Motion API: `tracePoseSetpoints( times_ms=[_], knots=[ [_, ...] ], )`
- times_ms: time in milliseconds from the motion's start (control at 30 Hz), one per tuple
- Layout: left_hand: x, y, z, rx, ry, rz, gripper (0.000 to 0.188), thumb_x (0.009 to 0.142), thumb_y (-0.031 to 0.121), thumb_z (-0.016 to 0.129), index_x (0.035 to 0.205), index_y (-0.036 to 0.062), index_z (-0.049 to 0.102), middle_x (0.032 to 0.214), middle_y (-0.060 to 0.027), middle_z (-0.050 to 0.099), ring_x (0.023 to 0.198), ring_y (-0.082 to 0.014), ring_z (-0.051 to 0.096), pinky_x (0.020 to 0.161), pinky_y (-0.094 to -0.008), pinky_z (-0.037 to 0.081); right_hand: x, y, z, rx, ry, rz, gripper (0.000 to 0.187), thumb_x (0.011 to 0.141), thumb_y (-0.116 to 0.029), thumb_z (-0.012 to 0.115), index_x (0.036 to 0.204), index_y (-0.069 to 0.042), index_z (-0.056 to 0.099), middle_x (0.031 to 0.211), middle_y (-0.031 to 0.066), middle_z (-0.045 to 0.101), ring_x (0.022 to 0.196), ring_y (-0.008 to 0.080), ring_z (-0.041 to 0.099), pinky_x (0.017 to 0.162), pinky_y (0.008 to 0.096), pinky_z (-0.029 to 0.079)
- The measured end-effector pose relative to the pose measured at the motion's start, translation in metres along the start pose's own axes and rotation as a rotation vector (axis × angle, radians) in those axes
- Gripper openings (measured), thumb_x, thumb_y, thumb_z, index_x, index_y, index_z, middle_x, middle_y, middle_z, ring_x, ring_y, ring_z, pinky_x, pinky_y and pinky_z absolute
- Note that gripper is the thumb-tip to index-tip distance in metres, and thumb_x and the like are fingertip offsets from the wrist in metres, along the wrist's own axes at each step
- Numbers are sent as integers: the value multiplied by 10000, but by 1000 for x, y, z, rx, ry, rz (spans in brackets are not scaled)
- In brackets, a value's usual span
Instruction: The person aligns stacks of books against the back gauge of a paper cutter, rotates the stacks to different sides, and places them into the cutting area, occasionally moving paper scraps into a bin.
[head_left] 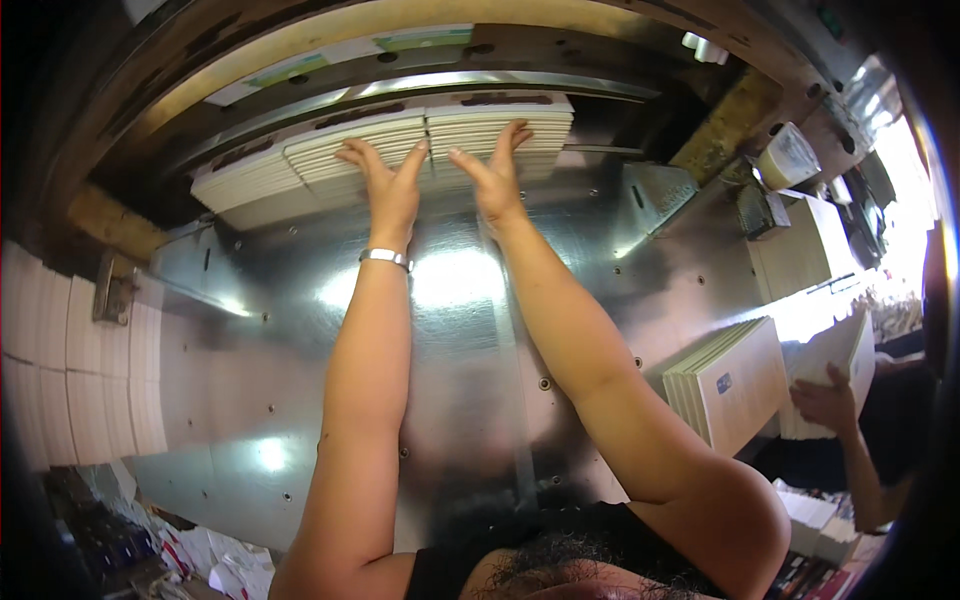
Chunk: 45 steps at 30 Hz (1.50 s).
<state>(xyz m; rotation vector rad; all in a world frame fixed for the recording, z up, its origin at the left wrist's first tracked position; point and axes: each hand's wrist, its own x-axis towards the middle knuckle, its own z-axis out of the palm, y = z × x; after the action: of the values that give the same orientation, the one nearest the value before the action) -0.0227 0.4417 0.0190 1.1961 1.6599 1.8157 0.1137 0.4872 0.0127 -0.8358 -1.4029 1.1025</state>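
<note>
Three low stacks of thin cream-coloured books or booklets stand side by side at the far edge of the metal table: a left stack (248, 178), a middle stack (330, 150) and a right stack (548, 130). My left hand (390, 194) reaches to the front of the middle stack, thumb and fingers spread apart. Against the right stack, my right hand (495, 187) is likewise spread, its fingertips at the front edges. Neither hand is wrapped round anything. A light-coloured band (384, 257) circles my left wrist.
A metal bar (560, 84) crosses behind the stacks. Metal side guides (190, 262) (655, 200) flank the shiny table (450, 400). Tall paper stacks (85, 370) stand left. At right are booklets (735, 385), a plastic tub (787, 160) and another person's hand (828, 398) holding booklets.
</note>
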Motion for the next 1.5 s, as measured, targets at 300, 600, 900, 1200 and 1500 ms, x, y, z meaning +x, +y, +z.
tracePoseSetpoints(
  times_ms=[300,600,900,1200,1500],
  knots=[
    [1,10,0,-13,-46,-56,1234,840,507,721,1524,-42,-146,1543,-326,-288,1478,-444,-158,1209,-506,37,0,-9,-4,33,-32,42,1290,814,-495,747,1509,37,-200,1534,335,-301,1415,351,-368,1177,498,-108],
    [0,16,-1,-98,-83,-64,1173,886,492,679,1529,-28,-153,1544,-309,-308,1476,-382,-225,1210,-442,28,3,-4,-6,53,-40,23,1288,820,-491,738,1502,42,-216,1521,337,-325,1412,357,-373,1175,490,-118],
    [3,11,-4,-69,-90,-76,1187,880,505,679,1527,-21,-165,1539,-306,-320,1472,-399,-220,1209,-450,21,2,-8,-6,22,-45,58,1307,808,-512,737,1500,31,-230,1516,332,-339,1409,370,-369,1177,500,-107],
    [1,13,-4,-105,-106,-73,1209,871,509,685,1520,-27,-183,1534,-310,-326,1471,-400,-222,1209,-464,28,2,-7,-7,29,-53,46,1305,814,-502,734,1491,46,-238,1516,329,-341,1399,347,-398,1165,502,-142],
    [3,11,-8,-82,-64,-87,1176,879,506,672,1532,-20,-152,1560,-294,-286,1483,-425,-173,1199,-512,-34,3,-6,-1,49,-44,37,1314,798,-492,757,1499,55,-211,1530,319,-325,1412,333,-383,1164,481,-152]
  ],
)
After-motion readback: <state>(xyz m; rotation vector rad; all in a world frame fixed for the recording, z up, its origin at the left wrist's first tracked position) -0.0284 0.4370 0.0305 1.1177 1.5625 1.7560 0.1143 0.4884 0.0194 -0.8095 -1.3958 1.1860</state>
